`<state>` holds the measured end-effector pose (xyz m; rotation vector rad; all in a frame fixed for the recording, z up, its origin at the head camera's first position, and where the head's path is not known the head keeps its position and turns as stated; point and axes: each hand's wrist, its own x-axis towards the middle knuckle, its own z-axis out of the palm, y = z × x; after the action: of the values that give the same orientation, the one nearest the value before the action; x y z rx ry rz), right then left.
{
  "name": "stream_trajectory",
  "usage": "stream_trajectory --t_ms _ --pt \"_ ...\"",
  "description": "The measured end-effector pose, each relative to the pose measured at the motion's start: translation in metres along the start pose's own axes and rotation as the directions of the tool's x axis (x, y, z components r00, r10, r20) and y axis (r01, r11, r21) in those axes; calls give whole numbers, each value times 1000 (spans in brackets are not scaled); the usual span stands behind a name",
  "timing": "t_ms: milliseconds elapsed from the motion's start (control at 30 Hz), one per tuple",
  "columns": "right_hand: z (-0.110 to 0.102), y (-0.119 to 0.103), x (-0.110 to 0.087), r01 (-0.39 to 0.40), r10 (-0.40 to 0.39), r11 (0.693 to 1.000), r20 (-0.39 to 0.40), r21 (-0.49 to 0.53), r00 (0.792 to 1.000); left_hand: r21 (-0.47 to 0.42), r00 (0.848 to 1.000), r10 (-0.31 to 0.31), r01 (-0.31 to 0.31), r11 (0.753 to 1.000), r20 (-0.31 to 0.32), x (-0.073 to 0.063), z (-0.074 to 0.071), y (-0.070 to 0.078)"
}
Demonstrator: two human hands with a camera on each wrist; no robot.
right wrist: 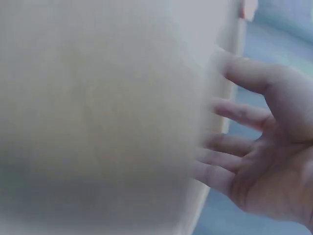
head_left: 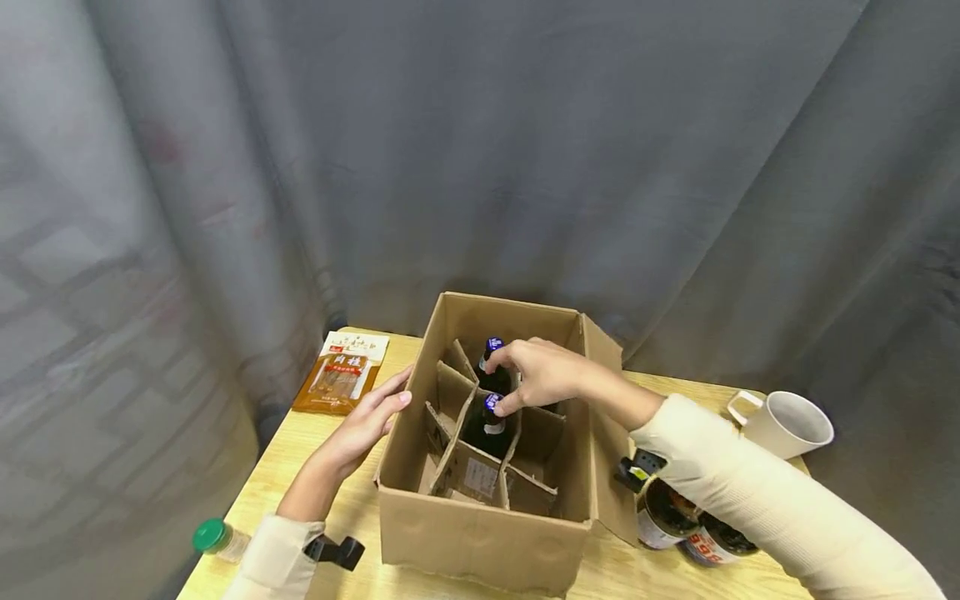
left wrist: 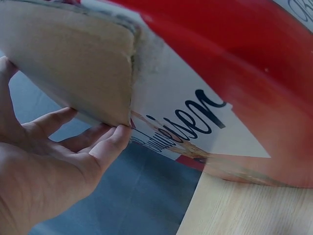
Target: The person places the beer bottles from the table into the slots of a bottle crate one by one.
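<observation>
On the table stands a cardboard box (head_left: 480, 542) with brown dividers, its top open. Two dark green bottles with blue caps sit upright in it, a far bottle (head_left: 493, 379) and a near bottle (head_left: 487, 433). My right hand (head_left: 547, 371) reaches in from the right, the index finger by the far bottle's neck and the thumb at the near bottle's cap. The right wrist view shows its fingers spread beside a blurred cardboard panel (right wrist: 98, 98). My left hand (head_left: 367, 425) is at the box's left side, fingertips touching a cardboard flap (left wrist: 73, 63) beside the red-and-white printed wall (left wrist: 181, 98).
Left of the box lies a brown and white spice packet (head_left: 341, 375). A small green-capped jar (head_left: 221, 537) is at the table's left edge. On the right are a white mug (head_left: 783, 425) and two dark jars (head_left: 663, 517), partly behind the right sleeve. A grey curtain (head_left: 525, 167) hangs behind.
</observation>
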<state>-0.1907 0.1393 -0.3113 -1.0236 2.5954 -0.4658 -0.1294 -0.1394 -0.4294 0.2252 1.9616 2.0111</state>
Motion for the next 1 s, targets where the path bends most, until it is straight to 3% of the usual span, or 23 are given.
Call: stream_trajectory --t_ms 133,333,467,633,700,833,1000 --pt "-11 11 -30 88 -77 993 -119 85 990 -14 1000 -13 13 1000 1 -2 1 0" --pt "-10 37 -92 103 -45 985 -360 142 932 -13 1000 -14 14 1000 0 -2 2 0" --pt "-6 57 -140 34 33 989 -445 141 895 -21 1000 -4 4 1000 1 -2 3 1" --pt "13 80 -198 -58 124 989 -555 136 822 -30 1000 10 -10 999 0 -4 3 -2" --pt "23 90 -221 -104 180 981 -586 162 790 -33 1000 14 -14 999 5 -4 3 -3" --pt "41 112 -259 -223 295 955 -600 194 744 -36 1000 20 -19 999 7 -3 3 -2" --pt "65 135 -284 -349 390 918 -570 186 723 -50 999 45 -45 998 15 -2 5 0"
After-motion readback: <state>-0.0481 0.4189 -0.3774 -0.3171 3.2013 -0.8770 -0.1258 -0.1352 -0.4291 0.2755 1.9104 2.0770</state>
